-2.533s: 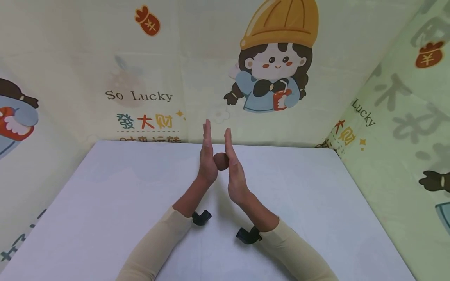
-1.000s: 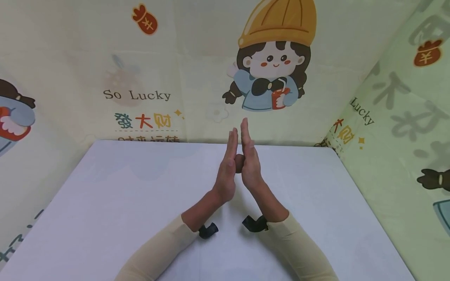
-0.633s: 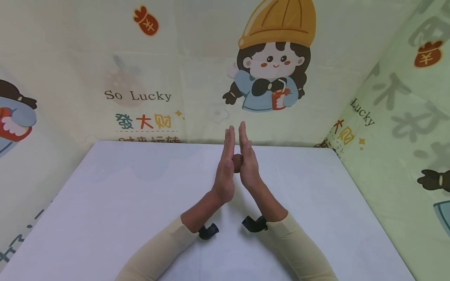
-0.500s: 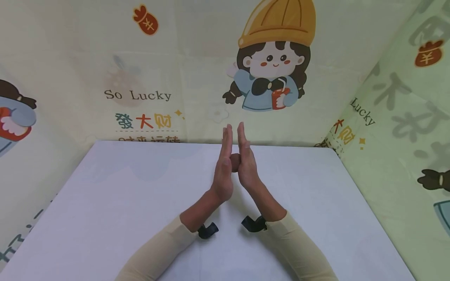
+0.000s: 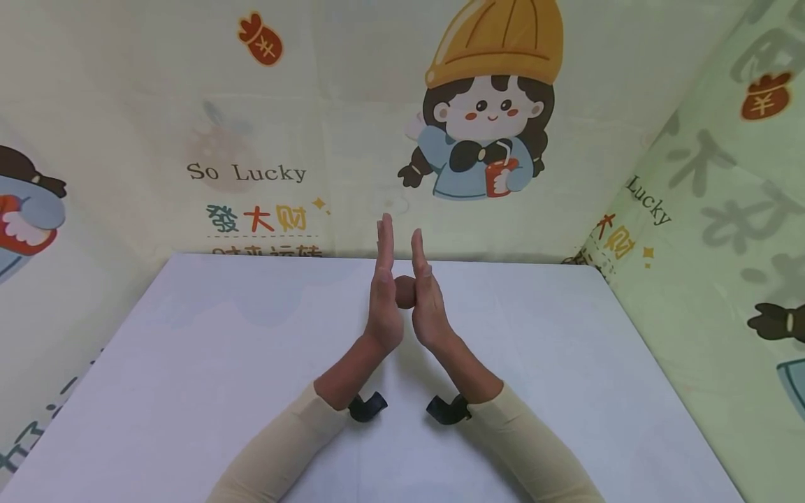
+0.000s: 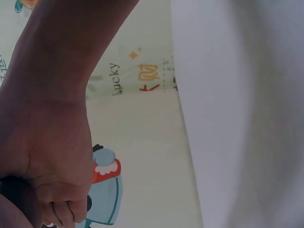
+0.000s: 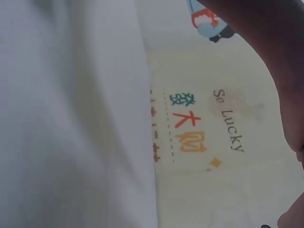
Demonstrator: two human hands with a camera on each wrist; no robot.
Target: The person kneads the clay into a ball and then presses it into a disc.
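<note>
A small brown ball point(image 5: 405, 292) sits between the two palms, above the white table. My left hand point(image 5: 384, 300) stands upright with straight fingers and presses its palm on the ball's left side. From the right, my right hand point(image 5: 430, 304) presses in the same way, its fingers straight. The left fingertips reach somewhat farther forward than the right ones. In the left wrist view, the ball point(image 6: 21, 197) looks dark at the lower left, against the palm of the right hand point(image 6: 47, 147). The right wrist view shows the left arm point(image 7: 280, 57), while the ball is out of sight there.
The white table point(image 5: 220, 363) spreads beneath both arms. Behind it and at the sides hang printed cloth walls point(image 5: 358, 105) with cartoon figures and lettering. A black wrist camera point(image 5: 367, 406) juts inward at the left cuff, and another wrist camera point(image 5: 448, 410) at the right.
Both hands and the ball have shifted left over the last second. The left hand has slid forward against the right, which has drawn back a little. More of the ball shows between the palms.
</note>
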